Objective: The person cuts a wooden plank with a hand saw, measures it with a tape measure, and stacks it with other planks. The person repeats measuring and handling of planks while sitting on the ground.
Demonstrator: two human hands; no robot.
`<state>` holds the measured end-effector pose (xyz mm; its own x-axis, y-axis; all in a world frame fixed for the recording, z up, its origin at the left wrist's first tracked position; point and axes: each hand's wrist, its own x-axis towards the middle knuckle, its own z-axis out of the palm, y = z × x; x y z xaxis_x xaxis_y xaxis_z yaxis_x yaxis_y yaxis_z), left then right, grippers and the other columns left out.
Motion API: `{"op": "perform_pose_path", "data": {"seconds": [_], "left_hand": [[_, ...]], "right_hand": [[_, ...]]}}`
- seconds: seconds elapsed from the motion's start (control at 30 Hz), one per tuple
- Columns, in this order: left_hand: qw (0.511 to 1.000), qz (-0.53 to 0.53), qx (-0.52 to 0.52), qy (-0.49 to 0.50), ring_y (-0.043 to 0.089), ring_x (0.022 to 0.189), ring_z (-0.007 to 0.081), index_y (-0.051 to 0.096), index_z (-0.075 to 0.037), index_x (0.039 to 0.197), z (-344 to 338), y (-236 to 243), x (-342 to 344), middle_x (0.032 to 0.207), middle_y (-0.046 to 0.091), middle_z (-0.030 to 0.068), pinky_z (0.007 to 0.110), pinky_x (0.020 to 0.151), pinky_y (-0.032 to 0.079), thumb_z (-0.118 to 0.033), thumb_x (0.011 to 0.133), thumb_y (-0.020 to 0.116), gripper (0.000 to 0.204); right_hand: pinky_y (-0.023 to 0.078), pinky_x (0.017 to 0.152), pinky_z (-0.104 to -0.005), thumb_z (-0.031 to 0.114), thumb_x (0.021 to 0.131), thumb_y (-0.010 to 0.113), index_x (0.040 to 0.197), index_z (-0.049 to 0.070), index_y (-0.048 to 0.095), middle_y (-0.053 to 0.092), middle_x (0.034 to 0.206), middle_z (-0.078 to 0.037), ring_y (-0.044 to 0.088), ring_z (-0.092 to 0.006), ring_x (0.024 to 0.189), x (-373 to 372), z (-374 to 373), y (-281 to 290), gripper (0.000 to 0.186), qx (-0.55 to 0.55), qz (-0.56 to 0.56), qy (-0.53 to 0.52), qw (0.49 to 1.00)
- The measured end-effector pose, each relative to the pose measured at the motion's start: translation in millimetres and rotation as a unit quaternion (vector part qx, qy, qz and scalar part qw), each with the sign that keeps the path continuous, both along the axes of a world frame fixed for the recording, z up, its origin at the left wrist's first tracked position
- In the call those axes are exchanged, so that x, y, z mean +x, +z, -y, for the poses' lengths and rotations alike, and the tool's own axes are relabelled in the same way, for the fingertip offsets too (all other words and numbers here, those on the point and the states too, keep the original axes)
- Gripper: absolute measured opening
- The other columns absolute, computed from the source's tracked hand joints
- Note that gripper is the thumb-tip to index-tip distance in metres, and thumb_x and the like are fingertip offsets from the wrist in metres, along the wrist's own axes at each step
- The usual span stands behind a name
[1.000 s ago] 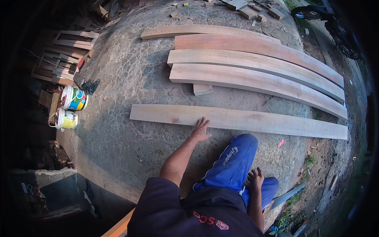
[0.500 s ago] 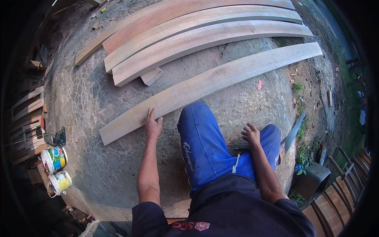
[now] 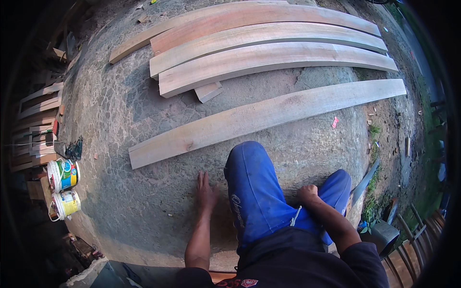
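My left hand is open on or just above the concrete, fingers stretched, beside my blue-trousered knee and below the near end of a long pale board. My right hand is closed by the inner side of my other bent leg; what is in it, if anything, is hidden. Beyond the lone board lie several long timber beams, side by side, with a short wooden block showing under their left end.
Two white paint buckets stand at the left edge, near leaning wooden frames. On the right are a dirt strip with grass, a grey metal piece, and timber pieces. A small pink scrap lies on the concrete.
My left hand has left the board and moved down toward the concrete. My right hand's fingers have curled closed. The view has turned, shifting the boards.
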<state>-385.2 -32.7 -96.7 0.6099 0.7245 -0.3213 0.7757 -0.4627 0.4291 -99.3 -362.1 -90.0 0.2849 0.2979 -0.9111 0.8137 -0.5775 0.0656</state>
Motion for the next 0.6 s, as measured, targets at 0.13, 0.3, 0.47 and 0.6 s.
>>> {"op": "perform_pose_path", "data": {"seconds": [0.13,0.3,0.47,0.6], "left_hand": [[0.991,-0.015,0.126,-0.034,0.018,0.154,0.0395,0.022,-0.011,0.161,-106.4,25.1,60.7,0.169,0.014,0.0178,0.054,0.123,0.022,-0.028,0.072,0.088,0.112],[0.961,-0.142,0.099,-0.215,0.015,0.154,0.0406,0.006,-0.012,0.164,-198.8,44.7,138.4,0.169,0.01,0.0196,0.055,0.125,0.014,-0.042,0.054,0.097,0.146],[0.942,-0.217,0.047,-0.251,0.024,0.152,0.0372,0.008,-0.005,0.16,-195.2,34.5,175.1,0.161,0.028,0.0237,0.057,0.126,0.012,-0.052,0.044,0.099,0.154],[0.939,-0.212,0.097,-0.251,0.03,0.149,0.0353,0.017,-0.006,0.157,-175.8,40.8,162.2,0.156,0.035,0.0215,0.06,0.125,0.008,-0.053,0.044,0.098,0.148]], "right_hand": [[0.057,0.088,-0.0573,0.054,0.082,0.077,0.121,0.015,0.075,0.073,0.122,-0.006,0.069,-0.0301,0.114,7.1,10.3,-17.2,0.055,-0.052,-0.022,0.064,0.996],[0.059,0.083,-0.0501,0.048,0.083,0.076,0.115,0.015,0.078,0.075,0.117,-0.006,0.071,-0.0271,0.11,-5.8,11.9,-23.9,0.046,0.017,-0.07,0.097,0.993],[0.059,0.083,-0.044,0.043,0.087,0.072,0.11,0.016,0.079,0.075,0.114,-0.007,0.072,-0.0257,0.108,-10.6,10.1,-13.2,0.036,0.046,-0.049,0.076,0.995],[0.059,0.084,-0.0425,0.039,0.089,0.07,0.109,0.015,0.079,0.076,0.113,-0.007,0.072,-0.0259,0.108,-5.2,11.2,-4.6,0.033,0.082,-0.037,0.083,0.992]]}}
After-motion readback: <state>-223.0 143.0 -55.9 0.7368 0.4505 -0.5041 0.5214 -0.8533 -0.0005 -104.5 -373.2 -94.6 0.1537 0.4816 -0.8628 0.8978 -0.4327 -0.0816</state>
